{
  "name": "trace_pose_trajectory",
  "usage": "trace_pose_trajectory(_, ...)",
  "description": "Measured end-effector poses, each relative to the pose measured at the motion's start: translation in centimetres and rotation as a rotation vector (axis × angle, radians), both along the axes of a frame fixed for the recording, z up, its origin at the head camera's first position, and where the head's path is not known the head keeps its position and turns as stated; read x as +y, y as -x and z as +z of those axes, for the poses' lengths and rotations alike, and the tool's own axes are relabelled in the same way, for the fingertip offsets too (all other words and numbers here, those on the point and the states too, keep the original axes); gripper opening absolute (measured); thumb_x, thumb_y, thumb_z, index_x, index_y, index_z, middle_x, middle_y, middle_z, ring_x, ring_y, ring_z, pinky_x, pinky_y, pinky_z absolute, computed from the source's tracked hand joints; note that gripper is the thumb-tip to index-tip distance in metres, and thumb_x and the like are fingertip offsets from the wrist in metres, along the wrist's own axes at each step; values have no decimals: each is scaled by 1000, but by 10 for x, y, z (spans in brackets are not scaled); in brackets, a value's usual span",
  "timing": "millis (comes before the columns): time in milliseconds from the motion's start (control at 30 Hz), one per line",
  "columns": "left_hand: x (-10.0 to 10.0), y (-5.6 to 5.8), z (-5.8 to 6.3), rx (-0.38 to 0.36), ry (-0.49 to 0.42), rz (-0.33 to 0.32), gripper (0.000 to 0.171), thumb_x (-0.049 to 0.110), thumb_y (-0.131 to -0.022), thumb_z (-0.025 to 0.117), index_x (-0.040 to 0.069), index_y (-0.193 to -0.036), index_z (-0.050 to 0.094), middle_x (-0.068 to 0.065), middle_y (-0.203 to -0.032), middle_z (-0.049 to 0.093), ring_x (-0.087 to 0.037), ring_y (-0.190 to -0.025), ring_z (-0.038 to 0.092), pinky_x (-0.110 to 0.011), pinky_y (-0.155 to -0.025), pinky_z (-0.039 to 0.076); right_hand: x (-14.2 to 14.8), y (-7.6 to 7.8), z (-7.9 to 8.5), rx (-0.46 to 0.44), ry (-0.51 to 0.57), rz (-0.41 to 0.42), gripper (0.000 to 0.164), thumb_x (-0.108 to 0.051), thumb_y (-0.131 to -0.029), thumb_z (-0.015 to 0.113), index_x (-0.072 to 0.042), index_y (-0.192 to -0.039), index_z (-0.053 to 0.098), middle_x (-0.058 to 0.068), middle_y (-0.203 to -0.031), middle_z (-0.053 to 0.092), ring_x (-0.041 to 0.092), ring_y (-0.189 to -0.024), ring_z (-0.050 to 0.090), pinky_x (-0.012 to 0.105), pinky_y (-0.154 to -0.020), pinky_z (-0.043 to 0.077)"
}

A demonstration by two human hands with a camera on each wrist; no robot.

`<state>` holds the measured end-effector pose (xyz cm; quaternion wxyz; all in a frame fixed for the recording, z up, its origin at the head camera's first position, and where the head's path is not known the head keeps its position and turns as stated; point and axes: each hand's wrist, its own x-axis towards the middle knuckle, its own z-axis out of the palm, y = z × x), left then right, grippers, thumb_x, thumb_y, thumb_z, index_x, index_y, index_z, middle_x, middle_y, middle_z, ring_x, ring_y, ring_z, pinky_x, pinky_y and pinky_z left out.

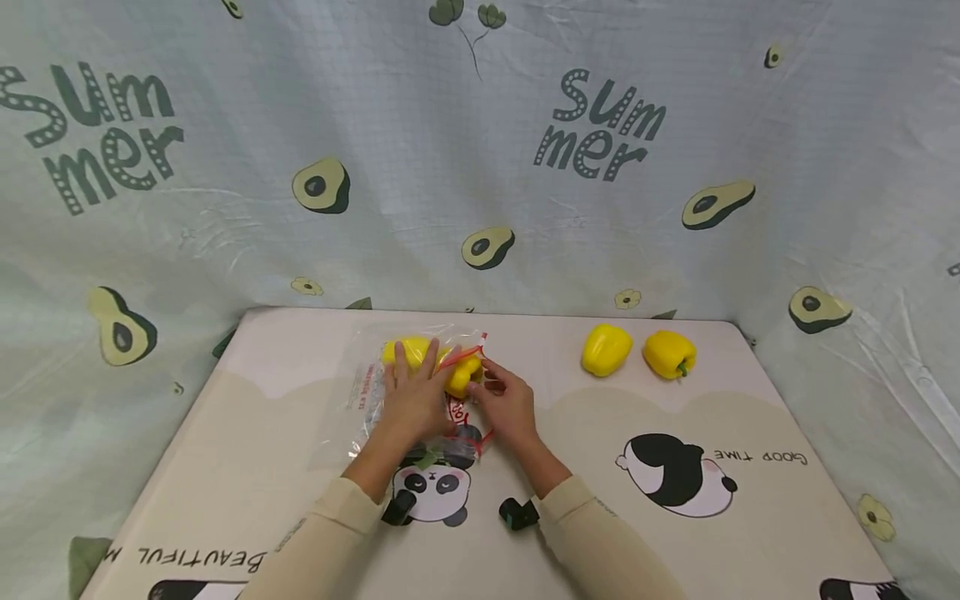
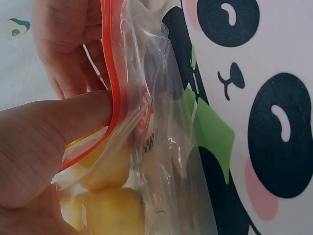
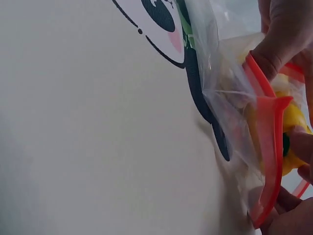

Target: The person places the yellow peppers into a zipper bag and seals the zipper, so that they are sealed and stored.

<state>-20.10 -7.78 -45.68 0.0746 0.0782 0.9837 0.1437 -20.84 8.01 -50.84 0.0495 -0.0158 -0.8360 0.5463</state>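
A clear plastic zip bag [image 1: 352,408] with a red zip strip [image 2: 115,58] lies on the table in front of the person. Inside it, a yellow bell pepper [image 1: 408,347] shows through the film. Another yellow bell pepper [image 1: 463,377] sits at the bag's mouth, its green stem facing out in the right wrist view. The left hand [image 1: 416,404] spreads over the bag, and its thumb [image 2: 80,115] holds the red-edged rim. At the mouth, the right hand [image 1: 510,406] holds the pepper near its stem, fingers [image 3: 288,215] close to the strip.
Two more yellow bell peppers, one on its side [image 1: 607,350] and one with its stem showing [image 1: 670,354], lie at the back right. The table [image 1: 570,467] carries printed pandas and lettering. An avocado-print curtain [image 1: 405,167] hangs behind. Black wrist devices [image 1: 519,513] sit below the wrists.
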Motion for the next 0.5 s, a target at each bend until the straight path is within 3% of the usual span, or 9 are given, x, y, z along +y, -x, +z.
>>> trace_pose_trajectory(100,0,0,0,9,7,-2,114,35,-72,94,32,-165,29,-9,-178,8,-58,-158,-11,-72,-128,1,-3,0,0,-5,-47,-6,52,-26,-95,78,-14,-144,64,12,-130,74,29,-114,72,42,-101,61)
trace_pose_trajectory(233,-2,1,-1,19,11,-4,107,36,-72,94,27,-163,38,-9,-178,9,-57,-158,-11,-72,-128,1,-6,-1,1,-5,-18,-23,52,-23,-93,80,-10,-141,65,14,-128,74,30,-116,72,42,-102,60)
trace_pose_trajectory(500,-2,2,-4,21,7,-13,114,37,-71,95,31,-165,30,-8,-178,9,-58,-158,-11,-73,-128,2,-7,-4,4,20,-14,11,51,-20,-96,76,-8,-144,63,15,-140,69,34,-122,69,44,-106,57)
